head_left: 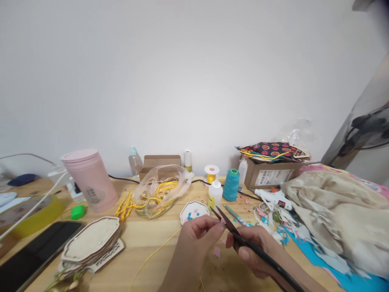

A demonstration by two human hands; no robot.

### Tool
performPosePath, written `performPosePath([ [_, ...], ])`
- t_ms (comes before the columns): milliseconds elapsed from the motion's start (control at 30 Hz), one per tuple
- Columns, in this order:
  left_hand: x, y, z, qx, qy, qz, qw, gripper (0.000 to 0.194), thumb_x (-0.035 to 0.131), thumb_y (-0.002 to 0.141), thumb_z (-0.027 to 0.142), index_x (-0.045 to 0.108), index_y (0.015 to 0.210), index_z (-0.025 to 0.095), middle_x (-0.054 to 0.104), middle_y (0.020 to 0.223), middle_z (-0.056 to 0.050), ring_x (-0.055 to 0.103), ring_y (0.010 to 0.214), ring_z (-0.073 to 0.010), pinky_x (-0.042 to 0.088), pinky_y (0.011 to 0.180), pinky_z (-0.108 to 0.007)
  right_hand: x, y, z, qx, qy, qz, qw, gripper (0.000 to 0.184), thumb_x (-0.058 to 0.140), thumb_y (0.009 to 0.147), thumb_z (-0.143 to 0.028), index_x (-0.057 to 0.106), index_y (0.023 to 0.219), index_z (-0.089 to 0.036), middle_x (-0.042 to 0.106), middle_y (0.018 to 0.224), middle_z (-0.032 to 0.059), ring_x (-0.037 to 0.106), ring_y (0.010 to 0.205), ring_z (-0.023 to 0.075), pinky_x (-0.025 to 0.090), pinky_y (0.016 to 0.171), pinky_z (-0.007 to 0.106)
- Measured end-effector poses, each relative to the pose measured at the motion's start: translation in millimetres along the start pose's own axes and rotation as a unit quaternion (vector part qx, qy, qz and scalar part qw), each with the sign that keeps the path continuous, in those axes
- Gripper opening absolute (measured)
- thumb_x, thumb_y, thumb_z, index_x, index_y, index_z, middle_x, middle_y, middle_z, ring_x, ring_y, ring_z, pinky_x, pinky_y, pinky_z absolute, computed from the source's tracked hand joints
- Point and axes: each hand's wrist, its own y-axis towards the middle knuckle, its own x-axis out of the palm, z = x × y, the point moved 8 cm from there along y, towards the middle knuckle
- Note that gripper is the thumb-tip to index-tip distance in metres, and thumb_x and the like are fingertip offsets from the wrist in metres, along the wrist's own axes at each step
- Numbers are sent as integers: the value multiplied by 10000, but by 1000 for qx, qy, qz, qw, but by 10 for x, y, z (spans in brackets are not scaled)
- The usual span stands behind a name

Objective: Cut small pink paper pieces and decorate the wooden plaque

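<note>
My left hand [199, 237] is closed in a pinch on a tiny pink scrap [223, 221], which shows at the fingertips beside the scissor blades. My right hand [263, 249] grips a pair of dark scissors [231, 229], with the blades slightly parted and pointing up and left. Just behind the left fingers lies a white scalloped plaque [184, 209] bearing small blue and pink bits. A white glue bottle [215, 192] stands beyond the blade tips. Below the hands, a loose pink scrap [216, 252] rests on the wooden table.
A teal thread cone [231, 186] and a green pen [232, 213] are near the right hand. Scraps, a white glue gun [275, 198] and beige cloth [328, 211] crowd the right. Stacked plaques [92, 239], a phone [36, 251] and a pink tumbler [91, 178] stand left.
</note>
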Motion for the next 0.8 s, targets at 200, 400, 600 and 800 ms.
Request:
performPosePath([
  [200, 11, -18, 58, 7, 3, 0, 1000, 191, 626, 690, 303, 650, 611, 131, 622, 589, -12, 543, 639, -145, 421, 618, -235, 11, 15, 34, 9, 10, 0, 1000, 541, 566, 581, -681, 533, 687, -152, 280, 438, -109, 182, 312, 23, 136, 286, 181],
  [400, 2, -18, 44, 1, -13, -1, 1000, 209, 646, 661, 314, 618, 554, 137, 579, 556, 12, 504, 561, -117, 401, 537, -212, 16, 3, 56, 9, 27, -14, 999, 502, 581, 605, -647, 537, 710, -158, 298, 445, -107, 215, 315, 27, 180, 292, 167],
  [600, 4, -3, 16, -14, -12, -10, 1000, 216, 641, 661, 339, 629, 589, 135, 577, 539, 12, 497, 507, -110, 385, 493, -213, 20, 6, 54, 4, 36, -15, 999, 493, 590, 613, -630, 543, 699, -146, 296, 432, -112, 209, 290, 18, 164, 272, 168],
  [800, -6, -13, 92, 3, -4, 1, 1000, 211, 658, 633, 329, 632, 543, 139, 562, 497, 7, 519, 555, -134, 395, 531, -220, 5, 0, 69, 24, 16, -9, 1000, 522, 580, 592, -657, 539, 691, -146, 298, 430, -110, 213, 290, 17, 137, 267, 174],
])
